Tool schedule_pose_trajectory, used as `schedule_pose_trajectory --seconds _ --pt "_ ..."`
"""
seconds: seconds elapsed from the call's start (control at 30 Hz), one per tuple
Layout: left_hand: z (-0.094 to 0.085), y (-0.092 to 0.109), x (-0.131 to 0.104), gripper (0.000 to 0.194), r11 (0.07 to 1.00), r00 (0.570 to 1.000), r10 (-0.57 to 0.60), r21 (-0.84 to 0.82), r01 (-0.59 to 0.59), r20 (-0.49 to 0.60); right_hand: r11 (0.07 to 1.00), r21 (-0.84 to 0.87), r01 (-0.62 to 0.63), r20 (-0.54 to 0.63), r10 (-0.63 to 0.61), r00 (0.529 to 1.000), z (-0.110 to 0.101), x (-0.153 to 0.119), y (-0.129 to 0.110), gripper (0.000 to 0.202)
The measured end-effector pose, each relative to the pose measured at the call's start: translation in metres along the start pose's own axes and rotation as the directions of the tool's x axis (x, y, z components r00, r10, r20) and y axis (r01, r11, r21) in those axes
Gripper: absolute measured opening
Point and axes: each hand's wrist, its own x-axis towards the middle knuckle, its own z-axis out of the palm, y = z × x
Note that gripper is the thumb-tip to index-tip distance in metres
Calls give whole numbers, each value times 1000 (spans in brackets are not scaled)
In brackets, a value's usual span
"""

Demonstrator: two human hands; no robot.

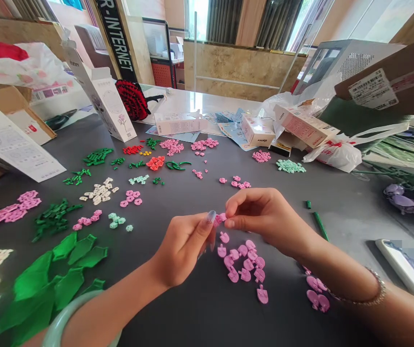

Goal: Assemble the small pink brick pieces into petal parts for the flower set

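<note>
Small pink plastic building pieces (219, 219) are pinched between my two hands over the middle of the dark table. My left hand (187, 246) grips them with thumb and fingers closed. From the other side, my right hand (261, 217) pinches at their right end with thumb and forefinger. How the pieces fit together is partly hidden by the fingertips. Just below the hands lies a loose group of pink rounded petal pieces (245, 262). More pink petal pieces (317, 291) lie under my right forearm. A short green stick (321, 226) rests to the right.
Sorted piles cover the table: large green leaf pieces (69, 284), dark green pieces (53, 217), cream pieces (100, 193), red pieces (155, 163) and mint pieces (290, 166). Behind stand a tall white box (109, 103) and small cartons (257, 129). A phone (406, 265) lies at right.
</note>
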Motion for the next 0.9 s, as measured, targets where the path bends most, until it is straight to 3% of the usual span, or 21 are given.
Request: schedule_pose_trajectory --seconds 0.13,0.3,0.6,0.9 --pt "0 0 1 52 1000 1000 -6 -7 6 14 978 -187 88 -23 -94 995 2 -4 0 24" --pt "1 2 1 51 1000 1000 16 -3 -16 4 863 -453 226 -33 -270 962 5 -7 0 19" --pt "0 0 3 48 999 997 -31 -37 28 -76 908 -393 146 -66 -186 980 1 -2 1 10" --pt "1 0 3 49 998 996 -33 -52 29 -79 942 -306 138 -104 -177 979 1 -1 2 7"
